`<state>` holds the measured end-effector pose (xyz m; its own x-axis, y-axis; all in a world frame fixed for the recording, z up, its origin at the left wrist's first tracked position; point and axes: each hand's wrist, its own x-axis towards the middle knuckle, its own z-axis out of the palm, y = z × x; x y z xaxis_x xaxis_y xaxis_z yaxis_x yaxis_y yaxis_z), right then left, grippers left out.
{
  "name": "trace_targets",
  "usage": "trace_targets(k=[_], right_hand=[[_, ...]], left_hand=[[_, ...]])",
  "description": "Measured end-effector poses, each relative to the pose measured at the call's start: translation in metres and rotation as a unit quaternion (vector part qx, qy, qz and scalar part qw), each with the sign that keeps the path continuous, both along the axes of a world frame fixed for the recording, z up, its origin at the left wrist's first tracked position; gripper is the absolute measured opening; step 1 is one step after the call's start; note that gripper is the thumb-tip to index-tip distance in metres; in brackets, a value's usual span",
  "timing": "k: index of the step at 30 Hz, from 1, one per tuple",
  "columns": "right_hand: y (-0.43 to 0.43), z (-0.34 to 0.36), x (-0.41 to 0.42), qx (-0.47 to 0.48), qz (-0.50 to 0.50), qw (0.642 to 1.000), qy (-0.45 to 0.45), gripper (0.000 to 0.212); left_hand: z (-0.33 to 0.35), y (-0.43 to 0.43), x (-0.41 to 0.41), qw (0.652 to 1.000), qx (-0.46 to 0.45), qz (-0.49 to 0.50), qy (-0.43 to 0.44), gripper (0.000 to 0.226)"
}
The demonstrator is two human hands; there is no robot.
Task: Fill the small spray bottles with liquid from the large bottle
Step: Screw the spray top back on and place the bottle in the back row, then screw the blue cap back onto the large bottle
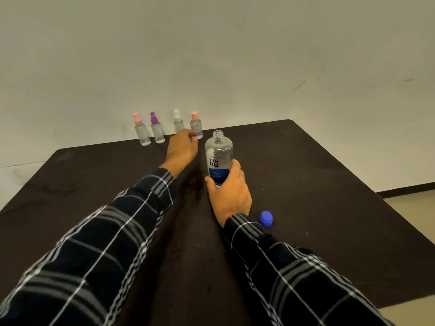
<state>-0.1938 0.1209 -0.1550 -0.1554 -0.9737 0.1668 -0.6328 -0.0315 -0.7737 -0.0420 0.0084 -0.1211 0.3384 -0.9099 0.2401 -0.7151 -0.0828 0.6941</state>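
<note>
The large clear bottle (219, 156) with a blue label stands upright mid-table, its neck uncapped. My right hand (229, 191) grips its lower part from the right. Its blue cap (266, 218) lies on the table beside my right wrist. Several small spray bottles line the far edge: pink-topped (141, 132), purple-topped (156, 130), white-topped (178, 122) and pink-capped (196, 124). My left hand (182, 147) is stretched out and blurred. Its fingertips lie in front of the white-topped and pink-capped bottles and hide the white one's base. I see nothing held in it.
The dark table (317, 184) ends at a pale wall just behind the small bottles. Its right edge drops to a light floor (414, 212). Both plaid sleeves lie across the near half of the table.
</note>
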Motion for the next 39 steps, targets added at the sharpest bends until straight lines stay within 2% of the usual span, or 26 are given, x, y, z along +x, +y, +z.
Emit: trace_targets(k=[1,3,4,5,8,11,14,16,18,20,23,26,28,31,33,35,39], right_hand=[[0.001,0.001,0.001,0.000,0.002,1.000,-0.001,0.082],[0.006,0.005,-0.001,0.001,0.014,1.000,-0.004,0.080],[0.009,0.007,-0.004,0.004,0.024,1.000,-0.007,0.079],[0.010,0.009,-0.006,0.010,0.039,0.999,-0.012,0.077],[0.016,0.013,-0.015,0.037,0.105,0.993,-0.042,0.067],[0.028,0.016,-0.023,0.068,0.160,0.984,-0.031,0.059],[0.041,0.016,-0.033,0.091,0.211,0.972,0.053,0.066],[0.052,0.015,-0.040,0.073,0.230,0.965,0.103,0.065],[0.065,0.014,-0.050,0.021,0.202,0.965,0.165,0.062],[0.075,0.014,-0.061,-0.053,0.133,0.951,0.272,0.054],[0.081,0.019,-0.081,-0.068,0.021,0.933,0.354,0.045],[0.081,0.022,-0.095,0.013,-0.009,0.947,0.322,0.047],[0.082,0.021,-0.100,0.073,0.016,0.952,0.297,0.042],[0.084,0.021,-0.104,0.107,0.050,0.960,0.256,0.029],[0.082,0.025,-0.103,0.094,0.071,0.973,0.200,0.030],[0.079,0.034,-0.099,0.044,0.110,0.987,0.107,0.031],[0.070,0.066,-0.084,-0.078,0.174,0.980,-0.054,0.026]], left_hand=[[0.000,0.015,-0.001,0.996,-0.008,-0.037,0.084,0.032],[0.002,0.052,-0.003,0.961,-0.021,-0.114,0.250,0.036],[0.002,0.069,-0.004,0.940,-0.020,-0.158,0.303,0.041],[0.003,0.084,-0.004,0.927,-0.011,-0.199,0.317,0.048],[0.000,0.118,-0.017,0.944,0.020,-0.251,0.213,0.064],[-0.004,0.140,-0.031,0.974,-0.029,-0.179,0.136,0.060],[-0.006,0.162,-0.033,0.987,-0.058,-0.120,0.088,0.059],[-0.004,0.174,-0.030,0.991,-0.054,-0.097,0.073,0.063],[-0.003,0.186,-0.030,0.993,-0.050,-0.080,0.074,0.064],[-0.003,0.198,-0.032,0.994,-0.047,-0.069,0.074,0.065],[-0.003,0.213,-0.035,0.995,-0.043,-0.058,0.074,0.067],[-0.002,0.224,-0.039,0.995,-0.037,-0.055,0.080,0.067],[-0.002,0.229,-0.042,0.995,-0.036,-0.053,0.082,0.067],[-0.001,0.232,-0.045,0.995,-0.029,-0.053,0.078,0.067],[0.000,0.233,-0.045,0.996,-0.026,-0.050,0.065,0.068],[0.002,0.235,-0.045,0.997,-0.026,-0.048,0.060,0.069],[0.003,0.235,-0.047,0.997,-0.019,-0.048,0.062,0.070]])
